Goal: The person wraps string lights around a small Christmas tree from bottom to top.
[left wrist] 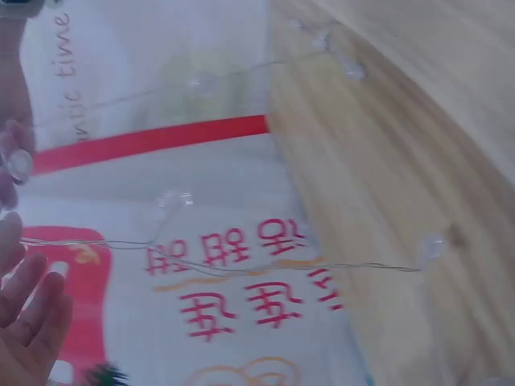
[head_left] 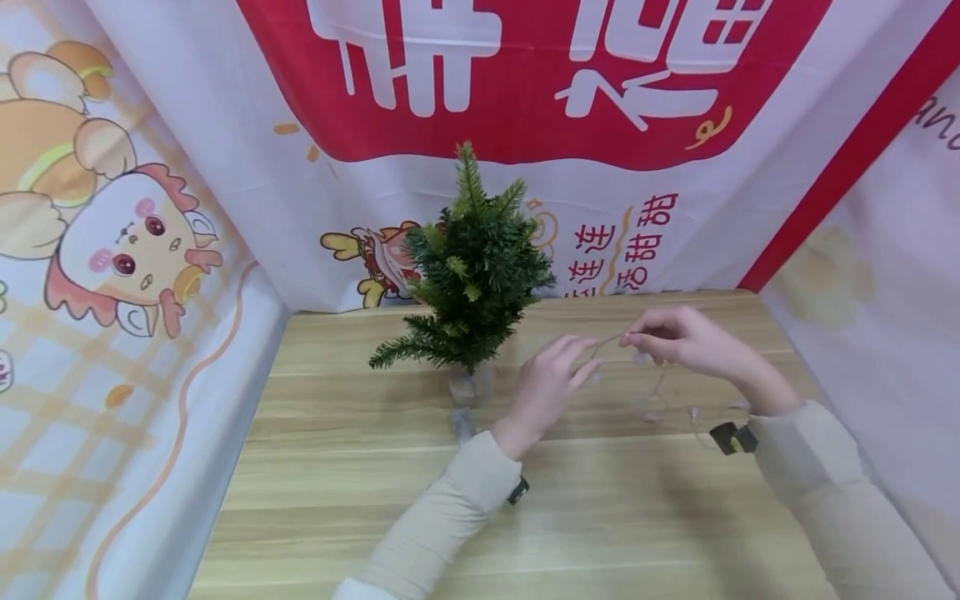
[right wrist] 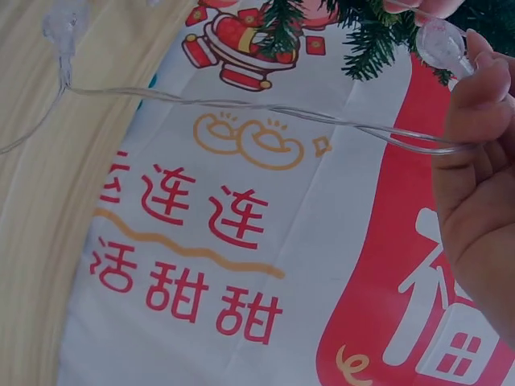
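Both hands hold a string of fairy lights (right wrist: 346, 123) with thin clear wire and small clear bulbs. My left hand (head_left: 546, 382) pinches the wire just right of the little artificial Christmas tree (head_left: 480, 267). Farther right, my right hand (head_left: 686, 340) grips the strand between thumb and curled fingers, and a short length runs between the two hands. Close to the right fingertips a bulb (right wrist: 441, 44) shows in the right wrist view. The rest of the strand hangs below the right hand, with a bulb (head_left: 693, 412) near the right cuff. Green and bushy, the tree stands upright.
A pale block base (head_left: 462, 387) supports the tree on the wood-grain table (head_left: 360, 517). Printed cloth hangs behind, with a red panel (head_left: 525, 125), and at the left (head_left: 150, 400). Small dark devices sit at the left cuff (head_left: 517, 490) and right cuff (head_left: 733, 437).
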### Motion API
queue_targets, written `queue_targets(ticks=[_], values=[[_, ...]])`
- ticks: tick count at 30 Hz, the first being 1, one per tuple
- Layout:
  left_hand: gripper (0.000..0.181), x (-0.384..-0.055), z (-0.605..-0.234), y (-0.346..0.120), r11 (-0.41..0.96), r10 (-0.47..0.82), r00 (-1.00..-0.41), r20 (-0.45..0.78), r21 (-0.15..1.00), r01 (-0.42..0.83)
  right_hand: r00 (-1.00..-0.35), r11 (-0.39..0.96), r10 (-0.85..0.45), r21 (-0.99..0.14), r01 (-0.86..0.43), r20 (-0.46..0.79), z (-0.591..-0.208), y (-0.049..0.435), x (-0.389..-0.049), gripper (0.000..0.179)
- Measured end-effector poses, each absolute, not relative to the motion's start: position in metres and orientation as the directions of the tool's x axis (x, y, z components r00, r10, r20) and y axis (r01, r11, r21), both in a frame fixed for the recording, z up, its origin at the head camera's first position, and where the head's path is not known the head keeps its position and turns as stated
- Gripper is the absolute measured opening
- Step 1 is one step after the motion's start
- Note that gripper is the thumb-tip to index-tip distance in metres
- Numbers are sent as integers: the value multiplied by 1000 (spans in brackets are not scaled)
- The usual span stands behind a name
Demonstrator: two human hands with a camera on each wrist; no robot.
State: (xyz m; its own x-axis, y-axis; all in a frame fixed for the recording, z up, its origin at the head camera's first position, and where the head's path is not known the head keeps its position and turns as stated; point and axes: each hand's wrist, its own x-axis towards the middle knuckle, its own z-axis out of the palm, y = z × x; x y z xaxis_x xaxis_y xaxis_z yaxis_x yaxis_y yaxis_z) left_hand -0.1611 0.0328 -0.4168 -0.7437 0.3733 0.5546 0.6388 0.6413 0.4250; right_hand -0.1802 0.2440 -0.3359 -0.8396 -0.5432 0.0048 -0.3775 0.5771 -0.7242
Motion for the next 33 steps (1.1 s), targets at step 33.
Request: queue_targets(ticks=[33], values=[[8, -144, -314, -29, 516, 451, -584, 675, 337, 787, -890, 545, -455, -799, -254, -27, -312, 300, -173, 14]])
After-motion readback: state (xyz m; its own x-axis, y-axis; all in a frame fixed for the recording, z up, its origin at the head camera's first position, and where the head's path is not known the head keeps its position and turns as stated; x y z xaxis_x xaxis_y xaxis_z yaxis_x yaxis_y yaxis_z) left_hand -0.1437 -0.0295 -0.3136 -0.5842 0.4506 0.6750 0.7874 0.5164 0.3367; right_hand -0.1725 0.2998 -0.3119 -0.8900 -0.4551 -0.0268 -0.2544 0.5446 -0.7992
